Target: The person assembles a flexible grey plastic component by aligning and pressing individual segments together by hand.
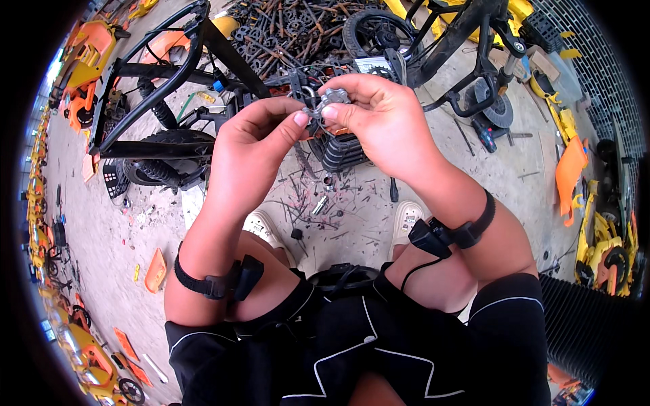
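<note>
Both hands meet in front of me around a small grey cast-metal part, its exact kind unclear, possibly a brake caliper. My right hand grips its body between thumb and fingers. At the narrower left end, my left hand has thumb and forefinger pinched on the part. Fingers hide some of its outline. Just beyond and below the hands is a black ribbed block, joined to the cluttered machinery there.
A black tubular frame stands at left, another frame with a fork at right. Rusty metal parts are heaped beyond. On the floor lie a silver cylinder, a screwdriver, a cordless drill and orange panels.
</note>
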Tool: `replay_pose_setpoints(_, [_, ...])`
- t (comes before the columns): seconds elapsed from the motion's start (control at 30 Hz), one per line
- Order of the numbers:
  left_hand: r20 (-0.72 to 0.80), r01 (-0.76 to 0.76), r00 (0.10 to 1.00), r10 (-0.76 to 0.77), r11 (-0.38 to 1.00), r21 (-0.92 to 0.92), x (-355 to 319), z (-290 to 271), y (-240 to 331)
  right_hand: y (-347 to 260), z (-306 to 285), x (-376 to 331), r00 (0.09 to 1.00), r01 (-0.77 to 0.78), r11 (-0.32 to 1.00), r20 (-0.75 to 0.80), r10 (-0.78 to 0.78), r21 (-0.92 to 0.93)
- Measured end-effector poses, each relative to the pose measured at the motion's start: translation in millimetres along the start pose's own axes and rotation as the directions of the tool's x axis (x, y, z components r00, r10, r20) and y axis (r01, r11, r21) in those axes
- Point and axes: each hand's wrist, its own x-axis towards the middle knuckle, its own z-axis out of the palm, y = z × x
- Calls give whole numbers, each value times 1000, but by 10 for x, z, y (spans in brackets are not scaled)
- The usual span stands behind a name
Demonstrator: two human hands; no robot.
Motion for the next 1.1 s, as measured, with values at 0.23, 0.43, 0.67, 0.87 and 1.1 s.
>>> replay_pose_setpoints(0.23, [30, -7, 1000, 7, 1000, 24, -20, 14, 5, 60, -30, 35, 1000, 7, 997, 6, -7, 73])
replay_pose_setpoints(0.43, [112, 0, 994, -9, 997, 77, -24, 1, -60, 30, -22, 30, 1000, -26, 990, 12, 25, 141])
replay_pose_setpoints(0.67, [93, 23, 995, -27, 999, 36, -22, 1, -55, 42, 2, 8, 1000, -14, 981, -14, 18, 195])
replay_pose_setpoints(0.87, [-2, 70, 997, -71, 989, -134, -44, 77, -19, 90, 32, -32, 999, -46, 976, 23, 42, 212])
replay_pose_setpoints(1.1, [-45, 46, 998, -52, 991, -123, -51, 112, -26, 92, 74, -41, 1000, -20, 975, -5, 22, 223])
